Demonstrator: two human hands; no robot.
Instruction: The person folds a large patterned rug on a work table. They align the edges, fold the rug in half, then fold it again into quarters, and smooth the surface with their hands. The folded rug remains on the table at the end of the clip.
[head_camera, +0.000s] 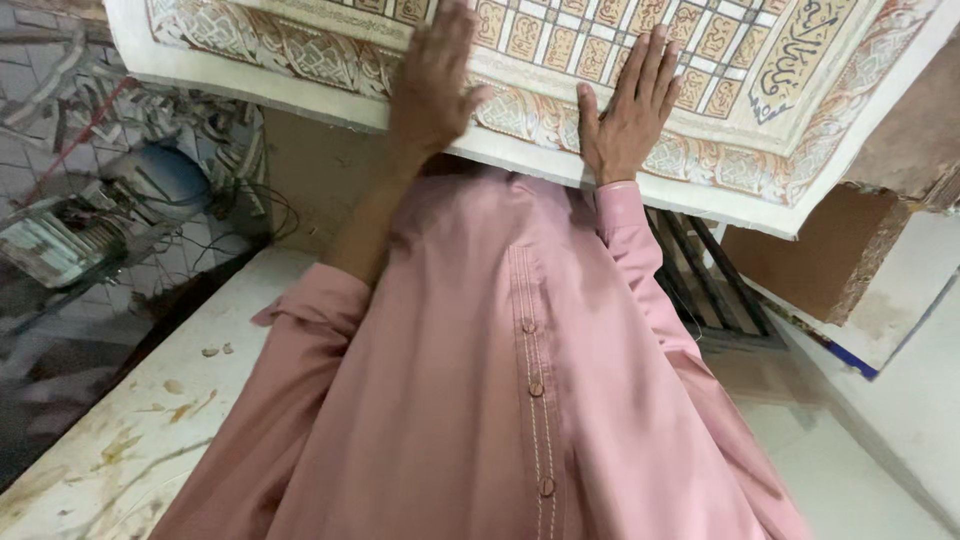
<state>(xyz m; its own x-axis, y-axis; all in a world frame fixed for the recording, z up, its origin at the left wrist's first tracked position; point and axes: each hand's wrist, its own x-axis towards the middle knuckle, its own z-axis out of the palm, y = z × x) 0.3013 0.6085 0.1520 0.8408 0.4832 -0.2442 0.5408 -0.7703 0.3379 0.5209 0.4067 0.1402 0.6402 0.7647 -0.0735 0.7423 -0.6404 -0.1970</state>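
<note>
Stained white bench, both hands – left hand, right hand – flat, open on patterned panel

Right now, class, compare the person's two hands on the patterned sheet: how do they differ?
The left hand lies with fingers close together, its forearm bare; the right hand has fingers spread, with a pink cuff at its wrist. The left hand reaches higher up the patterned sheet than the right hand. Both rest flat, palms down, near the sheet's front edge.
</note>
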